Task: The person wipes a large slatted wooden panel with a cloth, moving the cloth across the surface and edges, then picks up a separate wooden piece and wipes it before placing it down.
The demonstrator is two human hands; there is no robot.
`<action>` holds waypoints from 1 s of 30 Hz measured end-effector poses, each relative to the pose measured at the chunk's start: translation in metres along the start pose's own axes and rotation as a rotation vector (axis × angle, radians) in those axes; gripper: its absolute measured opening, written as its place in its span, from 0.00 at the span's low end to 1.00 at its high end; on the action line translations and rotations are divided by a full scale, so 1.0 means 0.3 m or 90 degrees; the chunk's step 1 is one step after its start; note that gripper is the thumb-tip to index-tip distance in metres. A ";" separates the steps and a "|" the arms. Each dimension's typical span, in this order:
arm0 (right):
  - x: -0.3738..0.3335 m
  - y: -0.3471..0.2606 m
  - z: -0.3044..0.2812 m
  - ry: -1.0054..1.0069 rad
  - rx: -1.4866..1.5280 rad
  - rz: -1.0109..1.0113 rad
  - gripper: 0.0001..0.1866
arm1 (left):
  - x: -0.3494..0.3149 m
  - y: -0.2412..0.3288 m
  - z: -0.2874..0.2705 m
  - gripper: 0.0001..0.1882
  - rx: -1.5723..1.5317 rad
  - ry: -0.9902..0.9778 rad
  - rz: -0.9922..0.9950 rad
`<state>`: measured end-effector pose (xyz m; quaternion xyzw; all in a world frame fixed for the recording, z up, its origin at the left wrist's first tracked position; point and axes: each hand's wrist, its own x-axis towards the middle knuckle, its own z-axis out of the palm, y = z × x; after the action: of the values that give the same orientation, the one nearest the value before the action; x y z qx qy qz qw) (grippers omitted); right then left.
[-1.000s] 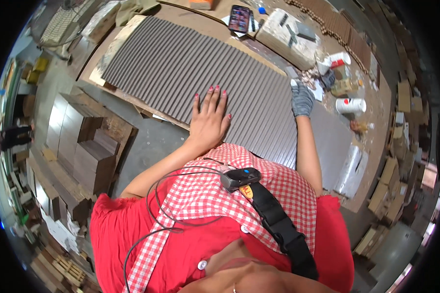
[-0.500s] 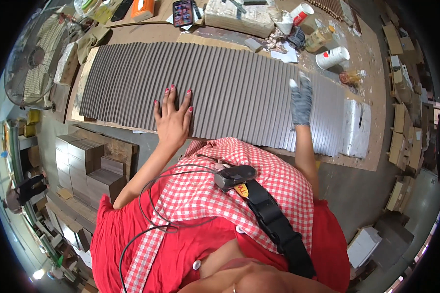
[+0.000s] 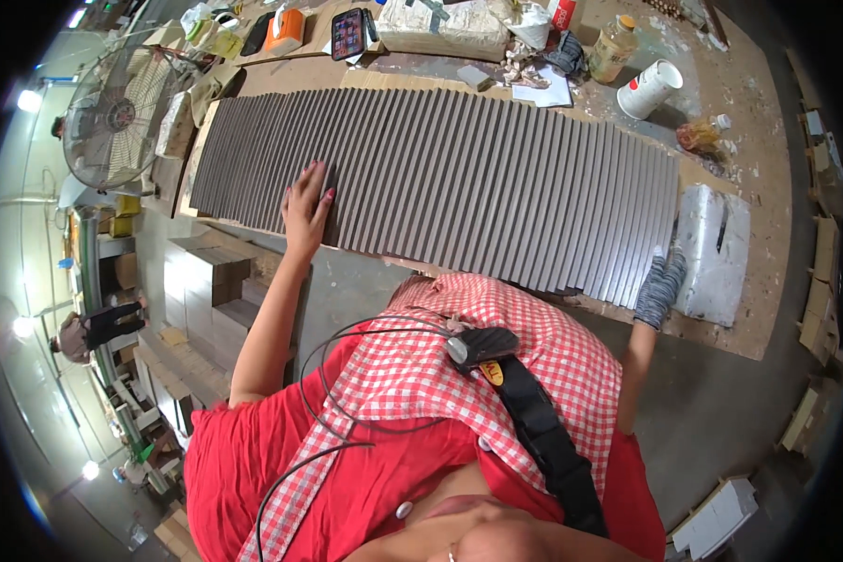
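Note:
A long row of narrow grey-brown strips [image 3: 459,187] lies side by side across the bench, dark lines showing between them. My bare left hand [image 3: 306,211] rests on the strips left of the middle, its fingers stretched out over them. At the near right corner of the row is my right hand [image 3: 660,288], in a grey knit glove with pale fingertips. Its fingers are extended along the last strips and hold nothing that I can see. Just right of that hand lies a flat, shiny wrapped block [image 3: 712,253] with a dark slit.
Along the bench's far side are a phone [image 3: 348,35], a plaster-smeared block [image 3: 445,28], a bottle [image 3: 613,49], a white can [image 3: 649,89] and a small bottle lying tilted [image 3: 702,134]. A fan [image 3: 122,117] stands at left. Stacked panels [image 3: 197,281] are on the floor.
My right hand has moved from on top of the strips to their near right corner. My left hand has slid a little left along the row. The view has tilted.

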<state>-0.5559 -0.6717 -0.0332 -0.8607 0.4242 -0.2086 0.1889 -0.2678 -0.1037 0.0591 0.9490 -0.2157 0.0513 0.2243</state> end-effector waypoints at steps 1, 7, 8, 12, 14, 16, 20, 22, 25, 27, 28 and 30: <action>-0.002 -0.005 0.002 0.006 -0.008 -0.031 0.27 | 0.006 -0.007 0.008 0.28 -0.070 0.028 -0.036; -0.023 -0.079 -0.031 -0.002 0.082 -0.062 0.27 | 0.002 0.013 0.003 0.30 -0.463 0.026 -0.183; -0.026 -0.089 -0.031 -0.014 0.126 -0.044 0.27 | 0.003 0.016 -0.006 0.30 -0.485 0.020 -0.172; -0.023 -0.101 -0.024 -0.026 0.036 -0.068 0.28 | -0.001 0.014 -0.023 0.31 -0.518 0.007 -0.217; -0.018 -0.100 -0.015 -0.011 0.043 -0.064 0.28 | -0.009 0.003 -0.012 0.30 -0.410 0.006 -0.151; -0.020 -0.102 -0.007 0.034 0.076 -0.123 0.28 | -0.016 -0.015 0.006 0.27 -0.277 0.030 -0.043; -0.043 -0.109 -0.011 0.043 0.134 -0.112 0.27 | -0.014 -0.036 0.024 0.24 -0.198 0.063 0.008; -0.065 -0.089 -0.059 0.031 0.307 -0.034 0.25 | -0.010 0.000 0.028 0.25 -0.180 0.060 -0.003; -0.106 -0.037 -0.148 0.091 0.233 -0.042 0.24 | 0.012 0.120 0.039 0.22 0.033 0.219 0.185; -0.141 0.019 -0.194 0.099 0.300 -0.027 0.27 | 0.070 0.263 0.087 0.21 0.000 0.224 0.208; -0.163 0.034 -0.194 0.094 0.316 -0.031 0.30 | 0.124 0.347 0.126 0.21 -0.123 0.184 0.201; -0.212 0.062 -0.192 0.058 0.315 -0.049 0.44 | 0.239 0.543 0.222 0.21 -0.263 0.094 0.230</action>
<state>-0.6330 -0.6394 -0.0068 -0.7934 0.3351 -0.3520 0.3666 -0.2734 -0.2925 0.0791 0.8228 -0.3707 0.1142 0.4154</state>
